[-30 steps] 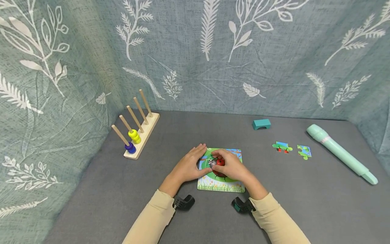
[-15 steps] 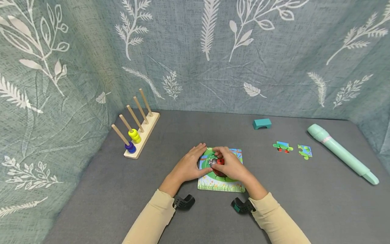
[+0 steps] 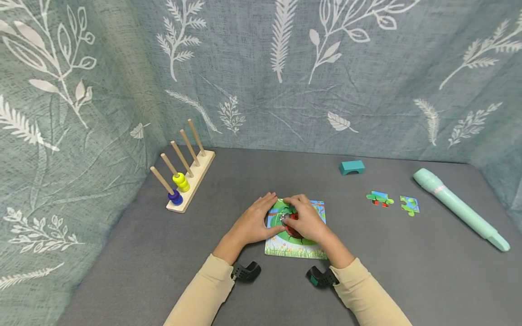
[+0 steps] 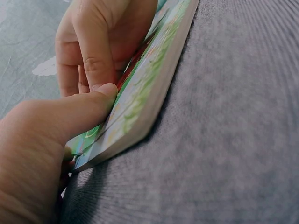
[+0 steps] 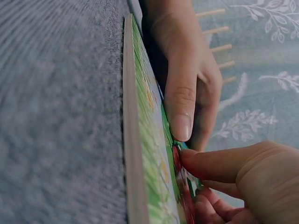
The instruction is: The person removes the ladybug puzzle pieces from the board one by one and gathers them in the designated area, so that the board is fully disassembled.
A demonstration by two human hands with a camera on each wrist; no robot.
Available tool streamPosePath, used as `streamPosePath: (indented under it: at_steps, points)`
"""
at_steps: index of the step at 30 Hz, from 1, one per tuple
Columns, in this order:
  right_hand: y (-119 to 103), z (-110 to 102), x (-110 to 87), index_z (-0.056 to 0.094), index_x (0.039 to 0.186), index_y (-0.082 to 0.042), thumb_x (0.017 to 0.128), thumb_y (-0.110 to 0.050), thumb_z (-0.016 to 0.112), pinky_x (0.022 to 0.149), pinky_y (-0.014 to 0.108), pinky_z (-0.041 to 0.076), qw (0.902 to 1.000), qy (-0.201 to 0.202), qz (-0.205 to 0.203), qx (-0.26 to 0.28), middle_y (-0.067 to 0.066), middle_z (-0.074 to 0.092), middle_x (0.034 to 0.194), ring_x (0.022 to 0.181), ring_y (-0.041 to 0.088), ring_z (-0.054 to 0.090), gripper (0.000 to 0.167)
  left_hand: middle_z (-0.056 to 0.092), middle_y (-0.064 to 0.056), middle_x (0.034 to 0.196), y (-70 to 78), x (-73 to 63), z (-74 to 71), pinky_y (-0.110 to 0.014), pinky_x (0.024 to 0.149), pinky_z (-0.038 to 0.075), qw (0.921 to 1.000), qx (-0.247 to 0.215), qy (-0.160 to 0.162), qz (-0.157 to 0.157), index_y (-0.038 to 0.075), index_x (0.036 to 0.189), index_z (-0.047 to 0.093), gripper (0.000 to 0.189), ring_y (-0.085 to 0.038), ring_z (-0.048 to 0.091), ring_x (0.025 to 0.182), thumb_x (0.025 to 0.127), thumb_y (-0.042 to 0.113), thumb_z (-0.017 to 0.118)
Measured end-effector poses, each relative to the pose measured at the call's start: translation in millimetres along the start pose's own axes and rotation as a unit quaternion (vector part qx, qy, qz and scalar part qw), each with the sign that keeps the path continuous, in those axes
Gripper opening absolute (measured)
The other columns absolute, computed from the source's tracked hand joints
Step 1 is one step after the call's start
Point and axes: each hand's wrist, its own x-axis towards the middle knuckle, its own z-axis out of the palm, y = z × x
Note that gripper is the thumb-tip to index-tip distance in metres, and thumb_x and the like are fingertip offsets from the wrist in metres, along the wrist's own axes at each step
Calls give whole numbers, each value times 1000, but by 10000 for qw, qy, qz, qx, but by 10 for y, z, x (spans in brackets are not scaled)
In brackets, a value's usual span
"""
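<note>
Lying between the hands: ladybug puzzle board (image 3: 293,251), flat on the grey table (image 3: 240,174), straight ahead of the person. Outline nearly square; no clear long axis found.
Left hand (image 3: 253,222): fingers extended along the board's left edge, thumb set wide of them and resting on its face. No separate piece seen in its grasp.
Right hand (image 3: 308,222): came in over the right side; thumb and curled fingers narrow, pinching a puzzle piece (image 3: 291,212).
Pinched piece: on or just above the board's upper middle, right fingertips touching it, left thumb tip just beside. Right hand was nearer. Whether fully seated could not be told.
Right of the board: wide loose piece (image 3: 379,198), longer axis running across the table; blue-cornered loose piece (image 3: 409,205) just beyond it, apart. Right hand nearer; neither hand touched them.
Farther right: mint-green tube (image 3: 461,209), long axis slanting from far left to near right.
Far side: teal arch block (image 3: 352,167), near the cloth backdrop (image 3: 253,108).
Left side: peg rack (image 3: 196,179), well apart from both hands.
</note>
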Motion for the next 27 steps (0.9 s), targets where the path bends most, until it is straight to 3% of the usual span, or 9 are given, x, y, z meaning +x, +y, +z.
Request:
streamPosePath:
  at_steps: [17, 27]
  points:
    - [65, 10, -22, 57, 128, -5, 88, -7, 65, 87, 44, 50, 9987, 418, -300, 52, 14, 44, 123, 106, 28, 49, 41, 34, -15, 152, 12, 7, 13, -43, 119, 25, 9999, -10, 11, -104, 0, 145, 36, 87, -27, 25, 144, 81, 48, 70]
    - [131, -246, -65, 57, 129, -4, 86, -10, 69, 91, 49, 49, 9978, 593, -242, 172, 15, 46, 121, 110, 31, 50, 44, 34, -14, 152, 4, -3, 33, -42, 120, 24, 9999, -52, -5, -156, 0, 145, 36, 86, -26, 25, 144, 81, 48, 70]
